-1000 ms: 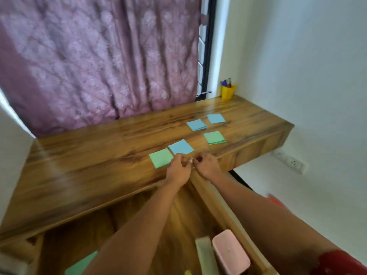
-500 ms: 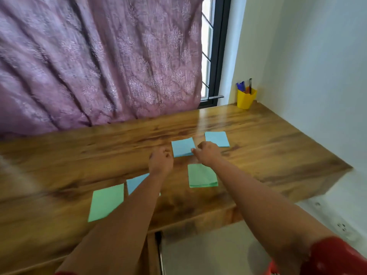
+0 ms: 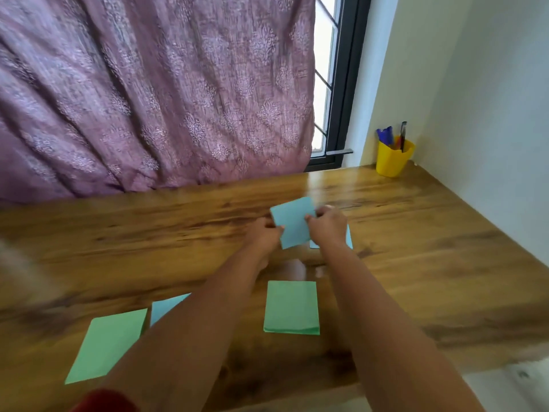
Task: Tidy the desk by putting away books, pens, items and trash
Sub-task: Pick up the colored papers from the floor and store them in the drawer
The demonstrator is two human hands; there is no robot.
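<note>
Above the wooden desk (image 3: 416, 263), left hand (image 3: 263, 237) and right hand (image 3: 328, 226) pinch a blue paper pad (image 3: 292, 226) between their fingers (image 3: 310, 218); a green pad (image 3: 291, 307) lies nearer.

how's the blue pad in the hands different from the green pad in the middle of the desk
The blue pad is lifted and tilted, gripped by the left hand and right hand. The green pad lies flat on the desk, untouched and nearer the camera. Both are rectangular paper stacks.
</note>
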